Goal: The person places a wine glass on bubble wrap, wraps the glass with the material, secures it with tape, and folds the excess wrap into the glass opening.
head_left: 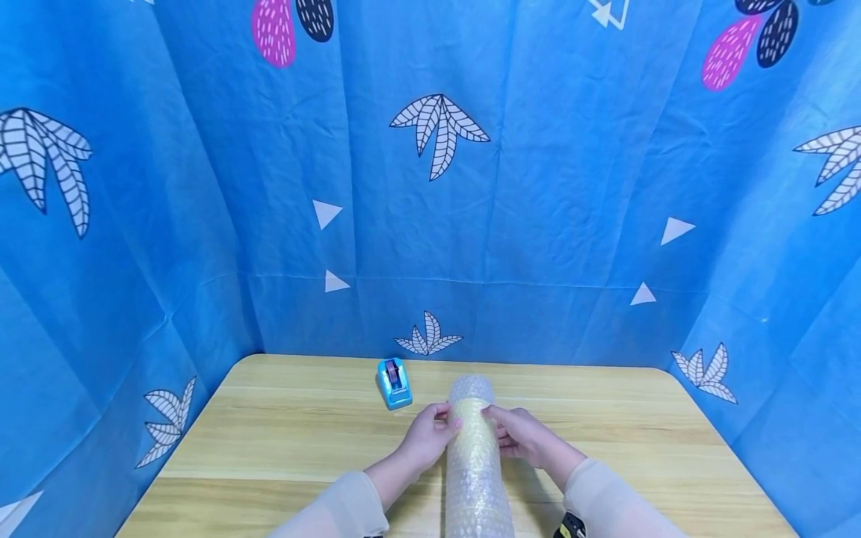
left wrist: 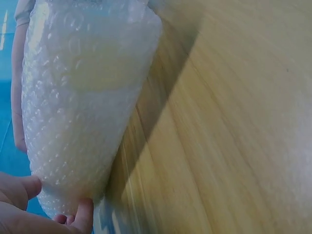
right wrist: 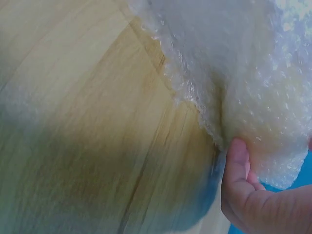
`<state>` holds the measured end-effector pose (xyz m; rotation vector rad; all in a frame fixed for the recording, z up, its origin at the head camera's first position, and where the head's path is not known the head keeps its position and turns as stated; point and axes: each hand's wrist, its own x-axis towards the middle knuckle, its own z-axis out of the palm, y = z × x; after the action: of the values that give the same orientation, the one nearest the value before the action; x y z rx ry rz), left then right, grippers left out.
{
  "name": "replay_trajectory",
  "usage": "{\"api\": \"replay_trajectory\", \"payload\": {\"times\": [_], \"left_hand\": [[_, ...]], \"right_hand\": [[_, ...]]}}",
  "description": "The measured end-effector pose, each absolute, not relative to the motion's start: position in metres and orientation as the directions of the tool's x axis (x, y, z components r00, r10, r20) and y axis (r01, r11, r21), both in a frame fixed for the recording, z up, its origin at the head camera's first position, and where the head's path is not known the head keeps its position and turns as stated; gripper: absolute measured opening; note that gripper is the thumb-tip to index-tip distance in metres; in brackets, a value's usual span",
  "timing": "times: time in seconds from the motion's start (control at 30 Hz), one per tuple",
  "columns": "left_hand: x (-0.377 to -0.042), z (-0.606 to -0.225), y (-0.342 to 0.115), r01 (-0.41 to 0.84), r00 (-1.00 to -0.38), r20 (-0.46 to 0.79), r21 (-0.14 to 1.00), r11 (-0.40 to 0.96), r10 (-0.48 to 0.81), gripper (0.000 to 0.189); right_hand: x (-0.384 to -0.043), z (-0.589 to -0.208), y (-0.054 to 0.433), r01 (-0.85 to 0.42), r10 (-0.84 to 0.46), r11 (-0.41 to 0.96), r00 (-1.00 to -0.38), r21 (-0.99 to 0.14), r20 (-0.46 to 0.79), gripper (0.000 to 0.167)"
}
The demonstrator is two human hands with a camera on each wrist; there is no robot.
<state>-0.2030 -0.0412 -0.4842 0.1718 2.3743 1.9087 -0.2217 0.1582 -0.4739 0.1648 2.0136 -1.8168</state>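
Observation:
A long roll of clear bubble wrap (head_left: pixel 476 463) stretches from the near table edge toward the back, with a yellowish patch showing through it. Near its far end, my left hand (head_left: pixel 429 433) holds the left side, thumb on top. In the left wrist view, the fingers of that hand (left wrist: pixel 84 214) curl at the end of the roll. Across from it, my right hand (head_left: pixel 528 436) grips the right side. The right wrist view shows a loose edge of bubble wrap (right wrist: pixel 187 83) beside the right hand (right wrist: pixel 265 202), whose fingertips are against the roll.
A blue tape dispenser (head_left: pixel 394 385) stands on the wooden table (head_left: pixel 282 426), to the left of the roll near the back edge. Blue patterned cloth (head_left: pixel 430 239) hangs behind the table and along both sides.

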Motion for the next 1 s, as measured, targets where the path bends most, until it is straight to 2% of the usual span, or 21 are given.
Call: {"api": "replay_trajectory", "payload": {"times": [0.27,0.43,0.6,1.0], "left_hand": [[-0.2031,-0.4831,-0.0428,0.023,-0.988,-0.015,0.971,0.24,0.154,0.049],[-0.2037,-0.4842,-0.0443,-0.063,-0.983,-0.092,0.981,0.181,0.157,0.046],[-0.2059,-0.4868,-0.0457,-0.153,-0.972,-0.167,0.984,0.093,0.168,0.042],[-0.2105,-0.4896,-0.0477,-0.185,-0.964,-0.203,0.976,0.112,0.173,0.049]], "right_hand": [[-0.2206,-0.4735,0.1579,0.356,-0.171,0.115,-0.913,-0.927,-0.371,0.029],[-0.2186,-0.473,0.1556,0.34,-0.148,0.118,-0.923,-0.933,-0.355,0.022],[-0.2173,-0.4754,0.1527,0.315,-0.141,0.127,-0.933,-0.94,-0.332,0.024],[-0.2139,-0.4752,0.15,0.274,-0.151,0.16,-0.942,-0.948,-0.298,0.023]]}}
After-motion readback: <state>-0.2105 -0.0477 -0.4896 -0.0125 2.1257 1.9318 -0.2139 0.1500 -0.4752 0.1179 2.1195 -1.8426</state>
